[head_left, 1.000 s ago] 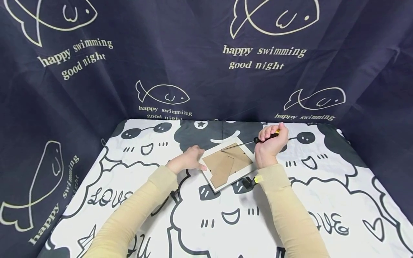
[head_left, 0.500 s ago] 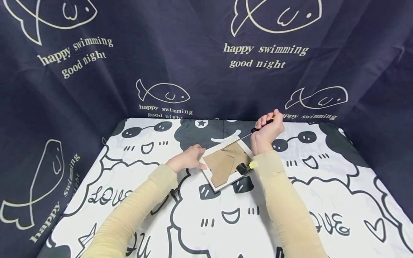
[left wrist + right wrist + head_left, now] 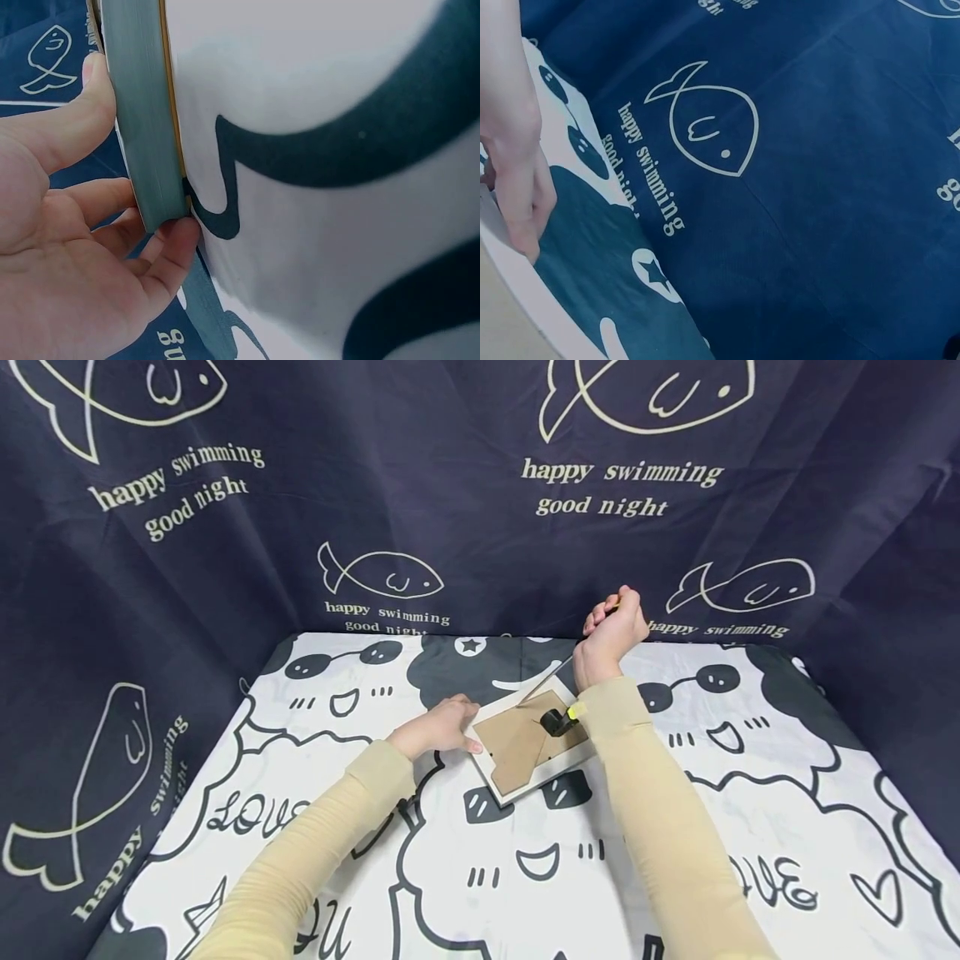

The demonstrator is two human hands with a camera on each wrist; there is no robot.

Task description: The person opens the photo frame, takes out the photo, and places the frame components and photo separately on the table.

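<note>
Screwdriver [image 3: 547, 680] slants down-left, tip at picture frame [image 3: 512, 745].

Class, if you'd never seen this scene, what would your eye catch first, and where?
Probably the dark curtain with pale fish, across the background. Next, the white frame just below centre, gripped by the left hand, and the thin-shafted tool in the right hand, slanting towards the frame's brown back.
</note>
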